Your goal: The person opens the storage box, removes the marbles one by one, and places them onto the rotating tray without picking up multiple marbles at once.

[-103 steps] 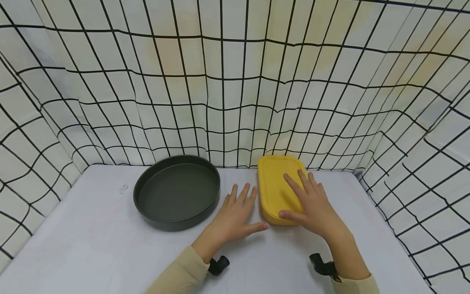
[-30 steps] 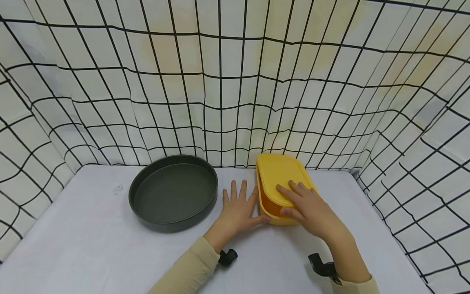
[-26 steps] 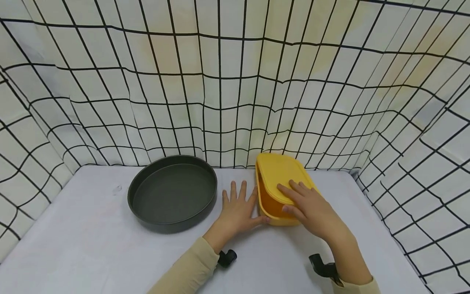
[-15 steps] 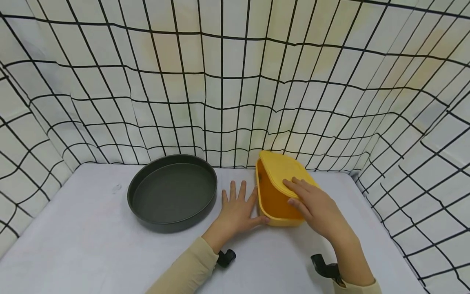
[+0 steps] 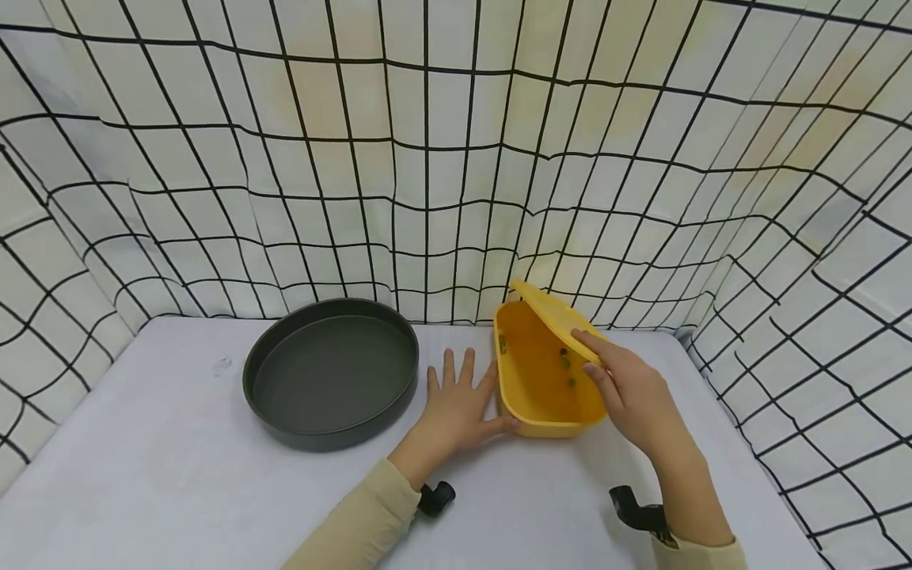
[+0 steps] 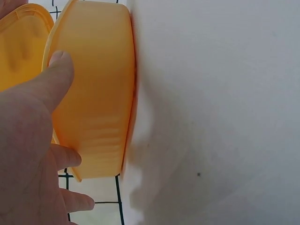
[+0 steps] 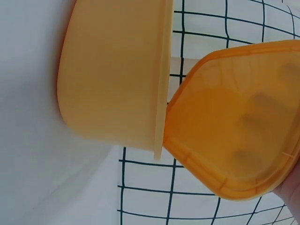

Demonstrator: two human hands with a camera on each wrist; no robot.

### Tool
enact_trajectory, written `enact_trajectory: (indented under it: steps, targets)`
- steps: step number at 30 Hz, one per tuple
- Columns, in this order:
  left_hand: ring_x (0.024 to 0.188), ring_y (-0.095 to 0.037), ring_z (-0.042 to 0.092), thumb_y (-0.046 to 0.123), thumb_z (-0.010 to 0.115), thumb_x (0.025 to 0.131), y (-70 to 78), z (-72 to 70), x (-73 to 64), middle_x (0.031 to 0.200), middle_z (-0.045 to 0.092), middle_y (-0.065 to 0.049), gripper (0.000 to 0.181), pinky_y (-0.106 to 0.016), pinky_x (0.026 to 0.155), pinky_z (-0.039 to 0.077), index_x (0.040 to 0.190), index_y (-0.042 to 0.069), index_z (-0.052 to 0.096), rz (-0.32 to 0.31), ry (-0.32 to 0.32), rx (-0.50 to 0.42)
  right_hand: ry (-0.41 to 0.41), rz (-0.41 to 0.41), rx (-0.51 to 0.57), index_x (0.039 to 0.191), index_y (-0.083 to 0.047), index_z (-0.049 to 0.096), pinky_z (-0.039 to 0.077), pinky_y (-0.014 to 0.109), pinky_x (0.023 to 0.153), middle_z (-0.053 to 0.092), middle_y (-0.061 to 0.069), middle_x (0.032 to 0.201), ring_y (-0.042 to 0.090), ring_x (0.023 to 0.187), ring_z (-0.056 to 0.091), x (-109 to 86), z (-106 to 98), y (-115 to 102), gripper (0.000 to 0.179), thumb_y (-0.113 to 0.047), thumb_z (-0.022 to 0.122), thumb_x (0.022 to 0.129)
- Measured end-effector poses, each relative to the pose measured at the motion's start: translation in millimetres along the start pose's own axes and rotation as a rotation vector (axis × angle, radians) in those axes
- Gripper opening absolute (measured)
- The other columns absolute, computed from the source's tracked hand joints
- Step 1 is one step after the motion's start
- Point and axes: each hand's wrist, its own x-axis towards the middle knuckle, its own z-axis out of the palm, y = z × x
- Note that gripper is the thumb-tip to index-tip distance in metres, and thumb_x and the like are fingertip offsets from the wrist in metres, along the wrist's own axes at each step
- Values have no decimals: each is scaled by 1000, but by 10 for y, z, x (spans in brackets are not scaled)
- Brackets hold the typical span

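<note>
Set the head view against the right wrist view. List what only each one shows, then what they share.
Only the head view: the dark round pan, the left hand spread beside the yellow box, and green spots inside it, too small to identify.

Only the right wrist view: the underside of the lid, with dark blurred patches, probably fingers showing through.

Both: the box, the tilted lid, the right hand holding it, the white table and the black-lined wall.
</note>
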Motion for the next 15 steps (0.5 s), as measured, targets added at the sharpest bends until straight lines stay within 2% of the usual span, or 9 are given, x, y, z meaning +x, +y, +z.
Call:
enact_trajectory:
  steps: [4,8,11,13,15]
  targets:
    - [148,-54,2,79,53,84,2,-11,4,164,11,-24,101,-74,111,12,159,19,23,-5,-5,5,113,-16,-19,145,-18,51,50,55,95,64,11,130,32,113,63,16,-9,50,40,-21,51,105]
    - [148,-55,3,79,52,84,-2,-14,6,164,11,-24,100,-74,111,12,159,19,23,-2,-5,3,245,-24,-24,139,-11,56,54,48,79,70,12,111,26,86,63,24,-7,119,35,-13,51,104]
    - [147,-55,3,79,52,84,0,-18,5,163,12,-25,100,-74,110,13,159,18,24,4,-5,0,345,-23,-14,132,-6,59,50,43,65,69,14,95,23,72,55,26,2,174,31,-8,51,102]
    - [147,-56,4,78,52,84,0,-19,3,163,13,-25,100,-74,110,14,159,18,25,4,-6,-2,411,-13,7,127,-2,60,49,37,64,68,16,92,25,70,57,30,15,213,27,-6,51,101]
    - [147,-56,5,78,53,84,-1,-18,-1,163,14,-25,99,-74,110,14,158,18,26,3,-4,-5,473,13,41,123,0,61,47,25,65,68,18,90,28,70,59,32,29,253,24,-6,51,102]
